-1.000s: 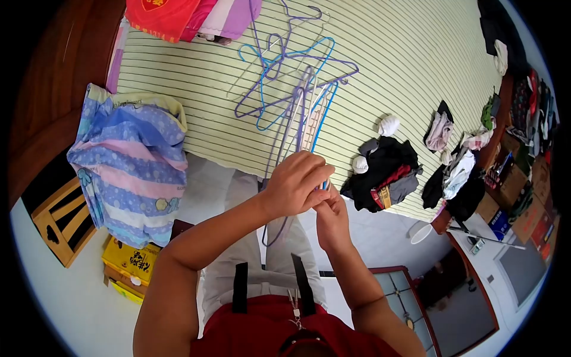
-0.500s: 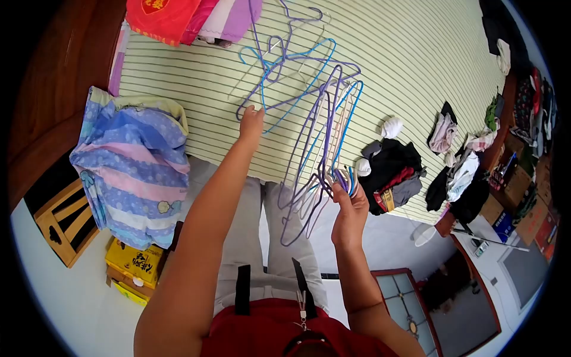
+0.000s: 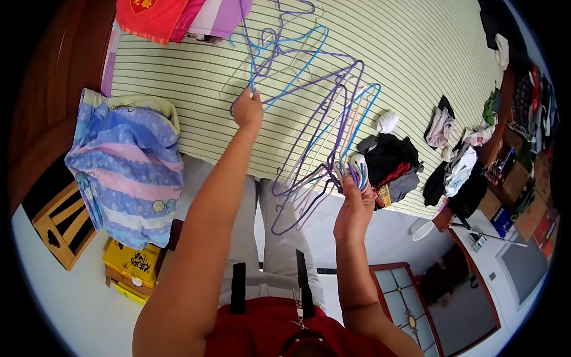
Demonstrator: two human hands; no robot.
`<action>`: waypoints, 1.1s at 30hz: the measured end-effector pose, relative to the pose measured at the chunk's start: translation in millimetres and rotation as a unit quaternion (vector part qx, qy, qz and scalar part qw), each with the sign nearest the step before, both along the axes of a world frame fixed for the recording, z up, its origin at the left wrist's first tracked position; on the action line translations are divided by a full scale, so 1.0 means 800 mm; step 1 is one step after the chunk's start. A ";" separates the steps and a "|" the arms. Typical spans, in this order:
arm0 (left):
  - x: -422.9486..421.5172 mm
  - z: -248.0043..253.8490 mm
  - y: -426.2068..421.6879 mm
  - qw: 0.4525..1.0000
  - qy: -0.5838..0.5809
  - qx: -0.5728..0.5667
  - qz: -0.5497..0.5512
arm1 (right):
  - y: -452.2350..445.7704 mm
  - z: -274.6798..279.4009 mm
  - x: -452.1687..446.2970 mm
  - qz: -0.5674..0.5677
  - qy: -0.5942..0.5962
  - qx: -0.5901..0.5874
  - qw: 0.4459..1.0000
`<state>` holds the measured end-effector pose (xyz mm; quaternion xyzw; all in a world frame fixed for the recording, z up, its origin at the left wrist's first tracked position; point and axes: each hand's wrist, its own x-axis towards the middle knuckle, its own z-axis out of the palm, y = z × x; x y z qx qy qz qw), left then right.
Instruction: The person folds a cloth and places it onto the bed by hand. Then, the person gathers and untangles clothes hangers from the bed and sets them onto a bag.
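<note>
- 2 bare hands work in the head view, well apart above the near half of a pale green striped sheet (image 3: 410, 59).
- Right hand (image 3: 355, 208): closed, pinching a bundle of hangers (image 3: 338, 159) by the gathered hooks between thumb and fingers. The bundle, of purple, blue and pale wire, slants from the grip over the sheet's near edge, its bodies spread to the far side and to the left.
- Left hand (image 3: 247, 109): fingers curled at the near left side of a loose blue hanger (image 3: 321, 47). I cannot tell whether they pinch the wire or only touch it.
- Loose purple hangers (image 3: 297, 86) lie tangled with the blue hanger on the sheet, farther off than the right hand; thin silvery ones show among them.
- Just right of the bundle: a heap of dark clothes (image 3: 389, 156) with some red and grey, and a white balled cloth (image 3: 387, 122) at its far side.
- More small heaps of clothing (image 3: 440, 129) sit farther right, near the sheet's edge.
- Far left: a red cloth (image 3: 151, 21) with a yellow-lined emblem, beside purple and white cloth (image 3: 223, 18).
- Near left: a blue and pink patterned cloth (image 3: 126, 166) hangs by a wooden chair (image 3: 59, 223), with a yellow box (image 3: 131, 262) below.
</note>
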<state>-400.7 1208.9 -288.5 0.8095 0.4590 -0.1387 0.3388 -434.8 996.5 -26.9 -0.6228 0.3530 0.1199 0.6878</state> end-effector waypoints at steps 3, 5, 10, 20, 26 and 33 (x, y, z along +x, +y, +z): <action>-0.001 0.017 0.023 0.993 -0.087 -0.076 0.029 | -0.016 -0.004 -0.003 0.004 -0.008 -0.002 1.000; -0.008 0.037 0.050 0.976 -0.128 -0.175 0.018 | -0.017 -0.005 0.002 -0.019 -0.014 -0.006 1.000; -0.049 0.184 0.111 0.904 -0.030 -0.421 0.067 | -0.030 -0.006 0.000 -0.026 -0.007 -0.020 0.999; -0.099 0.161 0.126 0.794 -0.036 -0.601 0.084 | -0.023 -0.019 -0.001 -0.017 -0.007 0.011 1.000; -0.030 0.122 0.102 0.822 -0.076 -0.563 0.046 | -0.013 -0.015 0.000 -0.016 -0.018 0.016 1.000; -0.038 0.195 0.106 0.945 -0.129 -0.293 -0.062 | -0.036 -0.017 0.007 -0.042 -0.031 -0.052 0.997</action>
